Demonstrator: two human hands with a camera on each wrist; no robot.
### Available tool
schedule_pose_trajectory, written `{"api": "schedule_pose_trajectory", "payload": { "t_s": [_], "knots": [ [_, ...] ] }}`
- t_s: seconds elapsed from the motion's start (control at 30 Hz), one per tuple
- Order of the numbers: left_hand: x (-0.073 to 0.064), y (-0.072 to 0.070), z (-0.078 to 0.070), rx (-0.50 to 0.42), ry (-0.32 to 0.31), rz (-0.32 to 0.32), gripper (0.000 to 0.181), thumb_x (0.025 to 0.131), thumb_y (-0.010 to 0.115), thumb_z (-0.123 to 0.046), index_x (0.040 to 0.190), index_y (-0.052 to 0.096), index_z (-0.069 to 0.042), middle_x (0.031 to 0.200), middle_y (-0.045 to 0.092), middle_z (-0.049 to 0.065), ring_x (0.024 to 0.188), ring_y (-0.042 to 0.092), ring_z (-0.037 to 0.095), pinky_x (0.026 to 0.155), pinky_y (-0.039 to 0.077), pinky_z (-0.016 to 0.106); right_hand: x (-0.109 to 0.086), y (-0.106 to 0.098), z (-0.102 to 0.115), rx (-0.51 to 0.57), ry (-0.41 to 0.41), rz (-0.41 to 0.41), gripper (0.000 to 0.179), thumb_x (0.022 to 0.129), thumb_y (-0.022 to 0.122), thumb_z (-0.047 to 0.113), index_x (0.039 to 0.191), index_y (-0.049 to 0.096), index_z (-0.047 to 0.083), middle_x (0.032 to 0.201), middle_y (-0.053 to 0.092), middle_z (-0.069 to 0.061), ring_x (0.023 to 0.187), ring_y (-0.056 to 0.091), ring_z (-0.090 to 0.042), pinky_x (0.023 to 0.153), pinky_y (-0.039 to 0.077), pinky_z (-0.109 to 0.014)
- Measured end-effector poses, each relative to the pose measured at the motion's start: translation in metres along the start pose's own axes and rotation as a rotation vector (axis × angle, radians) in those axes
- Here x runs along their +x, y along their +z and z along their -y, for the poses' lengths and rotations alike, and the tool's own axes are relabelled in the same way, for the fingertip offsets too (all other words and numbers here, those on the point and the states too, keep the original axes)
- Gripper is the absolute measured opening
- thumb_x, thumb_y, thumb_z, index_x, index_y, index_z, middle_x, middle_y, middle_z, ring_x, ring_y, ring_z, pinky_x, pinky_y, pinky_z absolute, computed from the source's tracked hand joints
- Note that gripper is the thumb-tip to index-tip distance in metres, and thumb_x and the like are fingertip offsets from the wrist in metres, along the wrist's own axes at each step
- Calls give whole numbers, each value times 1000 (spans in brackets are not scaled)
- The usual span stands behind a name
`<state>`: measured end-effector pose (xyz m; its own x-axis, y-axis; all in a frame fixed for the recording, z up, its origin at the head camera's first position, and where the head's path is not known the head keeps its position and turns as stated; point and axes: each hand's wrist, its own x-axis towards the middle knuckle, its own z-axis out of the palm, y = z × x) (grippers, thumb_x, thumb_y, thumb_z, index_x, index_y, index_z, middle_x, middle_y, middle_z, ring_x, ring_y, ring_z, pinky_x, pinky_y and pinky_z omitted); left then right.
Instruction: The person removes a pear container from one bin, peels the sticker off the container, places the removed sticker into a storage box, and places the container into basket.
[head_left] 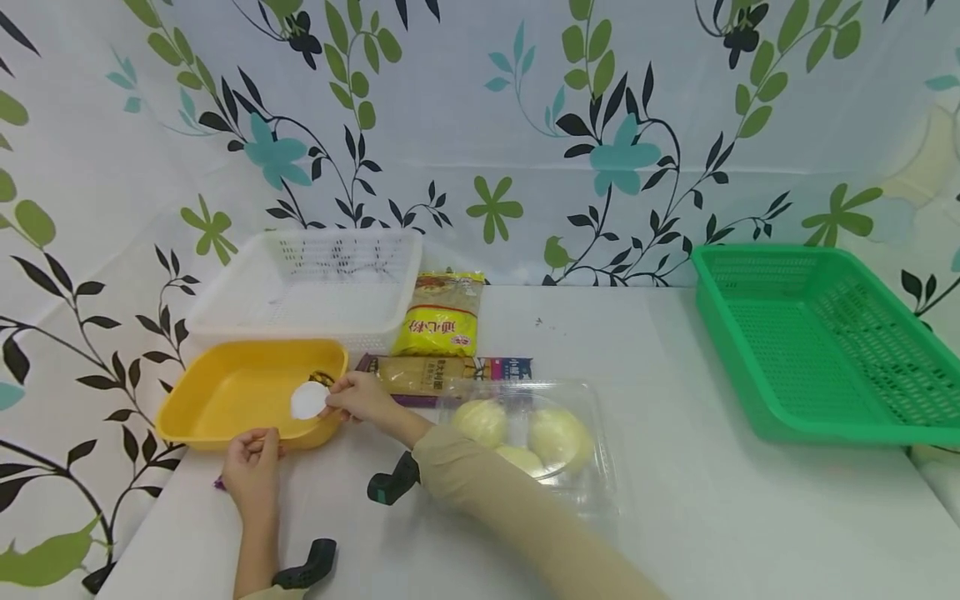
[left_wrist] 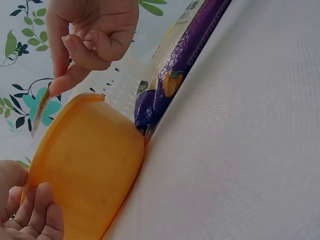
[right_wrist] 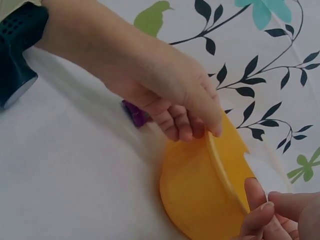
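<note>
My left hand (head_left: 255, 471) grips the near rim of a yellow plastic basin (head_left: 217, 392), thumb over the edge and fingers against the outer wall. At the basin's right end, my right hand (head_left: 365, 397) pinches a thin round card (head_left: 306, 402) between thumb and fingertips, over the rim. Its face is white in the head and right wrist views. Seen nearly edge-on in the left wrist view, the card (left_wrist: 41, 112) shows a printed side. A small black-and-yellow patch (head_left: 322, 378) appears just behind it in the head view.
Behind the basin stands a white perforated basket (head_left: 300, 321). To its right are a yellow food bag (head_left: 441, 317), a long purple-edged noodle packet (head_left: 427, 375) and a clear plastic box (head_left: 592, 408) with pale round items, partly under the right forearm. A green basket (head_left: 772, 408) sits far right.
</note>
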<state>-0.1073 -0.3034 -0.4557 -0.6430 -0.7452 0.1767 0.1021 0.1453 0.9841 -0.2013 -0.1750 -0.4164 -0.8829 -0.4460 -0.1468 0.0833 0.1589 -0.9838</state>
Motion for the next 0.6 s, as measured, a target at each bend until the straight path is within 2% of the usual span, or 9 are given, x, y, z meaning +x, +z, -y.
{"api": "schedule_pose_trajectory", "payload": {
  "t_s": [0.23,0.37,0.6],
  "knots": [
    [-1,3,-1,-33,3,5,8,83,61,-5,83,53,-2,63,52,-3,52,52,4,52,44,11,5,8,2,-12,-48,7,4,82,60,-1,83,57,-3,66,65,-7,47,46,-13,41,36,-16],
    [-1,2,-2,-15,11,2,8,83,61,-6,82,53,-4,62,51,-3,51,52,4,52,43,11,4,6,7,-34,-31,-8,3,82,59,-1,82,57,-3,66,65,-9,49,48,-14,49,44,-23],
    [-3,-1,-5,-22,-12,4,9,84,61,-5,83,52,-3,63,51,-3,52,52,4,53,44,11,3,5,7,-66,-20,-21,5,82,61,1,80,57,0,64,64,-6,51,51,-15,48,42,-20]
  ]
}}
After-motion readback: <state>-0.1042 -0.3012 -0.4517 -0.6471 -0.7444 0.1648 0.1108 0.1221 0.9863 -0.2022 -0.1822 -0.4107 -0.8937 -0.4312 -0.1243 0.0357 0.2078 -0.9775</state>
